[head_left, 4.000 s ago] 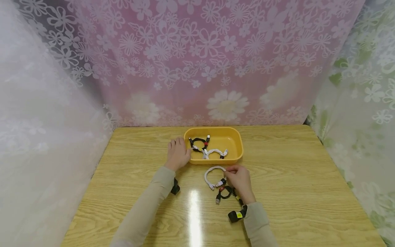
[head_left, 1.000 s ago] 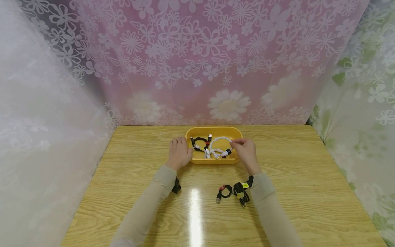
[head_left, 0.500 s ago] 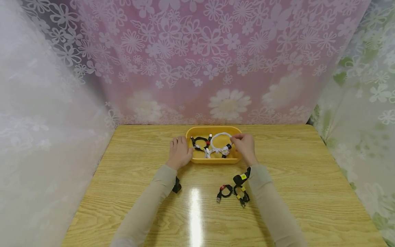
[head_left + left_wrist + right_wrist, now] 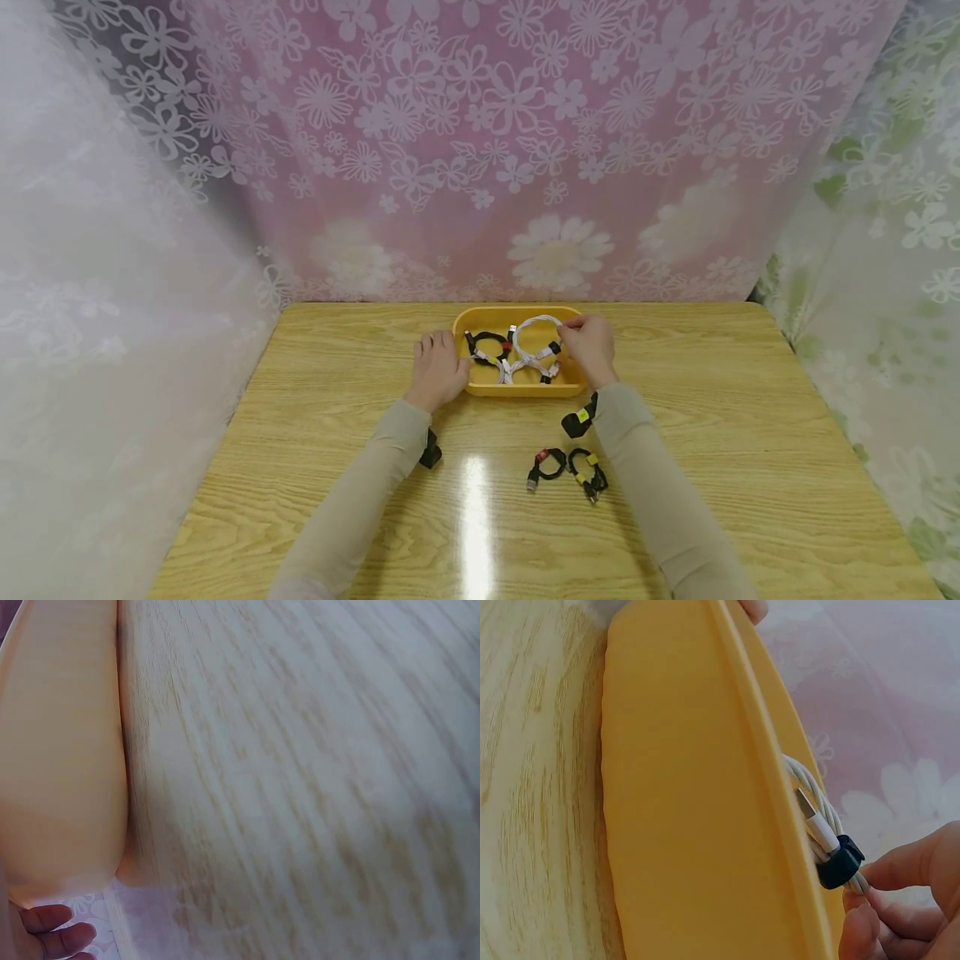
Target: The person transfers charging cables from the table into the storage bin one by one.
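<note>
The right hand (image 4: 590,343) pinches a coiled white braided cable (image 4: 823,830); the left hand (image 4: 437,369), fingers loosely extended, touches the yellow oblong plastic box (image 4: 682,780) at nine o'clock.

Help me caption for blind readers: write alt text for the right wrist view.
A right hand pinches a coiled white USB cable, wrapped with a black strap, partly behind the wall of a yellow tray. Wood-grain tabletop shows at left, pink floral cloth beyond.
</note>
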Tool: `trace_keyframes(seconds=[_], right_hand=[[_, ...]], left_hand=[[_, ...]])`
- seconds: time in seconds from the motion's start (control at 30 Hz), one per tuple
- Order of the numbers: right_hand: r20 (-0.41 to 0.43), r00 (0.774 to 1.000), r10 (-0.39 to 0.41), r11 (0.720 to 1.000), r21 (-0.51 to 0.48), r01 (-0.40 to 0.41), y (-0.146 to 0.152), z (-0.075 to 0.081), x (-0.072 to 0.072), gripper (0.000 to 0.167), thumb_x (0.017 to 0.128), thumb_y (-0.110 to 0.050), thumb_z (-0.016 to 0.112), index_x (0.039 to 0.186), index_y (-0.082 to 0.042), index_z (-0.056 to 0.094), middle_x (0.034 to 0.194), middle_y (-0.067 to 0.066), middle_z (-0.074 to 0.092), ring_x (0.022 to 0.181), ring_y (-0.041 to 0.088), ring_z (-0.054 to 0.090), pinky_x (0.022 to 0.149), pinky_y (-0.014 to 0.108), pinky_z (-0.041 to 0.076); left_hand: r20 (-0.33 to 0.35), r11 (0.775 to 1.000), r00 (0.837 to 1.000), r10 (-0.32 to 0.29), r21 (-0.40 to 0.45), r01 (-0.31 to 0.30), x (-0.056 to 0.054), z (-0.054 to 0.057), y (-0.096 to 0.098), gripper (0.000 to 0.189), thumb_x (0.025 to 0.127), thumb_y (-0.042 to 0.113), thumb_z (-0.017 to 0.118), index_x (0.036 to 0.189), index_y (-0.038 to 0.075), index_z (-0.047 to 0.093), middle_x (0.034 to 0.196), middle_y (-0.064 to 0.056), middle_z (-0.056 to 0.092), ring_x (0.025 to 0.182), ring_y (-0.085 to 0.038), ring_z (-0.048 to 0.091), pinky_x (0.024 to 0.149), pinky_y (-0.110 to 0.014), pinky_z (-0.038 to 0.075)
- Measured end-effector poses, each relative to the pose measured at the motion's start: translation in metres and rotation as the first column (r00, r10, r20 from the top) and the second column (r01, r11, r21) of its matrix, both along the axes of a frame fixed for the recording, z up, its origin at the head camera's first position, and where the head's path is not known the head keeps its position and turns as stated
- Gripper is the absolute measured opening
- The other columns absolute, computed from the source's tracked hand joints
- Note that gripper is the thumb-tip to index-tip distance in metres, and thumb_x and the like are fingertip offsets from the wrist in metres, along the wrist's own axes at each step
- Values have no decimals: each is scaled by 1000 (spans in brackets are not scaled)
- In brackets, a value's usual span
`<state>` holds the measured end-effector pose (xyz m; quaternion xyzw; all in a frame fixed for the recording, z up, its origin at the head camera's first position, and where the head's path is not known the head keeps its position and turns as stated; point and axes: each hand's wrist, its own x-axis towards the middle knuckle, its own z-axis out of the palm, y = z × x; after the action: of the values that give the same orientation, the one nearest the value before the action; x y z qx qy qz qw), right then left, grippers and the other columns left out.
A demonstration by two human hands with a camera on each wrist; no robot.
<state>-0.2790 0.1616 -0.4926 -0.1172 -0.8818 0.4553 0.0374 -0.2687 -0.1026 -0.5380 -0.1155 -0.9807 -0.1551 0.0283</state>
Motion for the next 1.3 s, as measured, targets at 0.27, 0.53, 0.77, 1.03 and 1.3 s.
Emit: trace_keyframes(seconds=[0.27,0.53,0.77,1.03,1.3], right_hand=[[32,999,-44,989,142,39,-5,-2,-5,21,92,-21,63,99,-5,75,96,13,72,76,27,65,68,43,52],[30,995,-93,977,198,85,-10,-5,-8,19,88,-21,63,89,-8,76,91,11,72,80,29,65,70,46,52],[18,995,-94,967,240,87,-13,-10,-13,19,86,-17,61,76,-7,75,74,9,70,67,26,62,54,38,47],[-6,998,-59,977,205,59,-17,-15,-18,37,83,-7,57,47,-12,50,41,-1,41,36,14,32,39,29,22],[-8,1000,-21,986,166,22,-19,-17,-15,37,84,-2,55,48,-7,57,44,5,55,34,22,51,36,30,30]], left_hand=[[14,1000,1000,7,-6,-7,0,1,1,29,98,25,45,114,1,45,114,-18,46,100,-34,36,91,-46,28],[12,1000,1000,9,-6,-9,0,1,1,30,99,26,45,115,0,45,115,-18,46,102,-35,37,93,-46,29],[1,1000,1000,7,-7,-7,-1,-1,1,30,99,26,45,115,0,46,115,-19,46,101,-35,37,92,-46,29],[7,1000,1000,6,6,-6,-1,-1,0,28,98,25,44,113,1,45,113,-18,46,99,-34,36,90,-46,28],[4,1000,1000,0,8,0,-1,-2,0,27,98,26,44,110,2,45,111,-18,46,99,-35,36,90,-46,28]])
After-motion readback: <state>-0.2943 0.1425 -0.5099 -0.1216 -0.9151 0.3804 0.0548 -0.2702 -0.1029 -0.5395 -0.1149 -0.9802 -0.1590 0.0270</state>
